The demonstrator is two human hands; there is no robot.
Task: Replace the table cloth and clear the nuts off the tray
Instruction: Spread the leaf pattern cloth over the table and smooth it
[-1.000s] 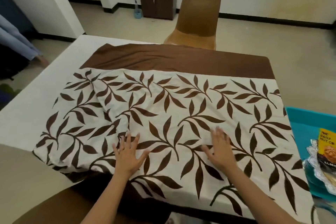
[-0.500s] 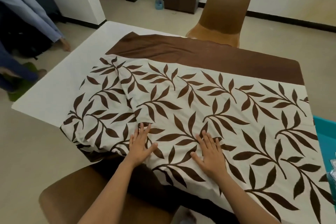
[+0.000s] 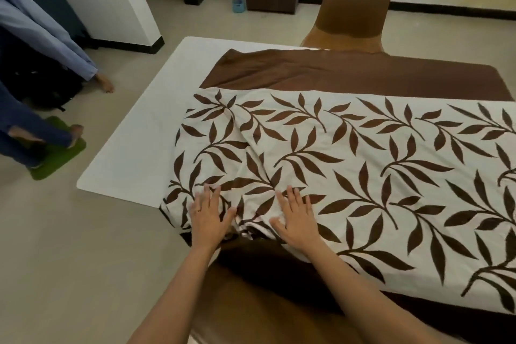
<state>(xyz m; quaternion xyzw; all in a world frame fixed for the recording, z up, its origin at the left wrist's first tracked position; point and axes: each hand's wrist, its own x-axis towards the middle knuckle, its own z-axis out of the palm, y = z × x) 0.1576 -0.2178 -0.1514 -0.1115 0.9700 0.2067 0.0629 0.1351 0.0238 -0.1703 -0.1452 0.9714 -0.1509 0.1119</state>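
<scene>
Both hands have slid leftward along the near edge of the table cloth (image 3: 363,164) since a second ago. The view has swung with them, so the tray with the nuts at the right has dropped out of sight. The left hand (image 3: 208,213) and right hand (image 3: 296,215) lie flat, fingers straight and spread, pressing the leaf-printed cloth near its near-left corner; they grasp nothing. The cloth covers the middle and right of the white bench (image 3: 145,131) and is rumpled into folds at its left end.

As I judge it, flat palms pushed over those folds could merely drag the bunch along (or tip the corner off the near edge), leaving the left strip bare. Room lies open leftward on the bench. One brown chair (image 3: 251,301) sits under the forearms at the near edge and another chair (image 3: 354,5) at the far edge, while a person's feet (image 3: 104,83) are well off left.
</scene>
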